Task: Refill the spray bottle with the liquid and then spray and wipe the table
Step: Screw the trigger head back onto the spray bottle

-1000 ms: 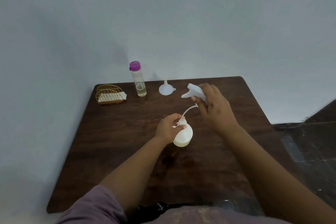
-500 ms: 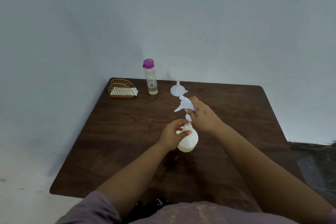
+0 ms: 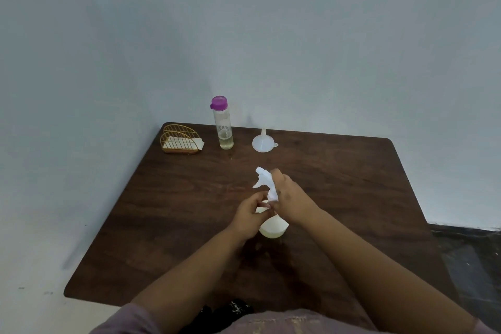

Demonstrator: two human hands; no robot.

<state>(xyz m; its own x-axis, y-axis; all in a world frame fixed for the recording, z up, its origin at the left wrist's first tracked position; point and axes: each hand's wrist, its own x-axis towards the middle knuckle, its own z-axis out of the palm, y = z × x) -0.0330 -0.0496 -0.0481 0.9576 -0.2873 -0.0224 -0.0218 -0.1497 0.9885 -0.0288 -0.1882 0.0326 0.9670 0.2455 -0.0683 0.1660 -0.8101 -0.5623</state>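
While both hands work at its neck, here is how things sit:

Spray bottle: white spray bottle (image 3: 273, 228) stands upright on the dark wooden table (image 3: 168, 214), roughly mid-table, slightly toward the near edge. Only its rounded lower body shows; shoulder and neck are covered by the hands.

Spray head: white trigger spray head (image 3: 267, 182) sits at the top of the bottle, nozzle pointing up-left toward the far edge. Seated or loose at the neck: cannot tell, the joint is hidden.

Left hand: left hand (image 3: 249, 214) comes in from the lower left, forearm angled up toward table centre. Fingers curled round the bottle's neck and shoulder, thumb side up, gripping it.

Right hand: right hand (image 3: 291, 199) comes in from the lower right, wrist slightly raised, back of the hand to the camera. Fingers curled round the spray head's collar and stem, gripping it just above the left hand. The two hands touch.

Liquid bottle: clear liquid bottle (image 3: 224, 123) with a purple cap stands upright near the far edge, a shallow layer of pale liquid at the bottom.

Funnel: white funnel (image 3: 263, 142) rests mouth down, spout up, just right of the liquid bottle, apart from it.

Napkin holder: gold wire napkin holder (image 3: 180, 139) with white paper in it, far-left corner, left of the liquid bottle.

Wall: plain pale wall (image 3: 244, 35) behind the table.
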